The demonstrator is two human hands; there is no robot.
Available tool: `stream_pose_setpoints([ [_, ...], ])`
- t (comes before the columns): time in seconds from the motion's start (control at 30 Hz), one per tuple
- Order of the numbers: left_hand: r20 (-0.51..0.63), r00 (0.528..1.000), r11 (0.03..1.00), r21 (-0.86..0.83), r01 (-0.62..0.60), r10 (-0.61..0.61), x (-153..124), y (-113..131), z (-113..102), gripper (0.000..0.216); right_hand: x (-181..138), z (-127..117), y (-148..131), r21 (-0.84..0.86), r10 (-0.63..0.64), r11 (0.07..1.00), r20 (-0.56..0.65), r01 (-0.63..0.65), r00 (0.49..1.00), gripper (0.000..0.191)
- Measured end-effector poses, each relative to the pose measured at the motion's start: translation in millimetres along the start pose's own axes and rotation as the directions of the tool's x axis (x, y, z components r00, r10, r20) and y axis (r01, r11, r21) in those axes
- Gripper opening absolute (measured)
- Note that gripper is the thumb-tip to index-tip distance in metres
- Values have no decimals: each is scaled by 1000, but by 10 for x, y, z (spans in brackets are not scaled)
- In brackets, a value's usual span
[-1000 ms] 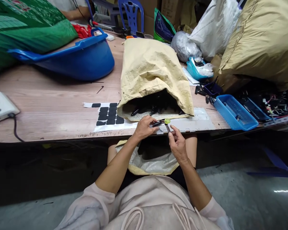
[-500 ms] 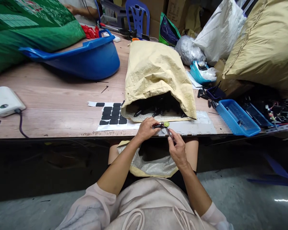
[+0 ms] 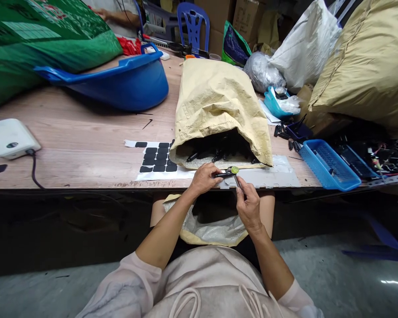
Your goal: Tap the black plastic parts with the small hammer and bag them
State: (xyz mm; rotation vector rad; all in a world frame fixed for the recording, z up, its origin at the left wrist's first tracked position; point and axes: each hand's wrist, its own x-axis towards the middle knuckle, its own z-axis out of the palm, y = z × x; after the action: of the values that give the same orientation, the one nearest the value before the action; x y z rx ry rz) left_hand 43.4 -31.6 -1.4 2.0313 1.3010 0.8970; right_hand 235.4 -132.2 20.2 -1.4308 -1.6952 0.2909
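At centre frame, the left hand (image 3: 204, 178) pinches a slim, black, rod-like piece (image 3: 224, 175) — probably light, stiff, slippery, best held at its left end — while the right hand (image 3: 250, 204) grips a thin tool with a round yellow-green head (image 3: 235, 170).

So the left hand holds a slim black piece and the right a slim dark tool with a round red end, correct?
Not quite: in the head view, the round end of the slim dark tool is yellow-green, not red. The left hand does hold the slim black piece, the right hand the tool.
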Motion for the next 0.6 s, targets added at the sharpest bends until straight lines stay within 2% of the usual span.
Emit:
stream_pose_setpoints([
  [0.23, -20, 1000, 1000, -3, -1, 1, -3, -5, 7, 12, -69, 36, 41, -16, 10, 1000, 40, -10, 999, 40],
  [0.4, -13, 1000, 1000, 15, 10, -10, -10, 21, -9, 13, 2, -6, 95, -34, 12, 999, -1, -12, 1000, 40],
  [0.5, -21, 1000, 1000, 18, 4, -3, -17, 27, -15, 15, 134, -88, 188, -156, 23, 987, -36, -29, 999, 40],
  [0.6, -21, 1000, 1000, 24, 1, 0, -20, 21, -10, 17, 296, -146, 353, -375, 25, 926, -26, -33, 999, 39],
])
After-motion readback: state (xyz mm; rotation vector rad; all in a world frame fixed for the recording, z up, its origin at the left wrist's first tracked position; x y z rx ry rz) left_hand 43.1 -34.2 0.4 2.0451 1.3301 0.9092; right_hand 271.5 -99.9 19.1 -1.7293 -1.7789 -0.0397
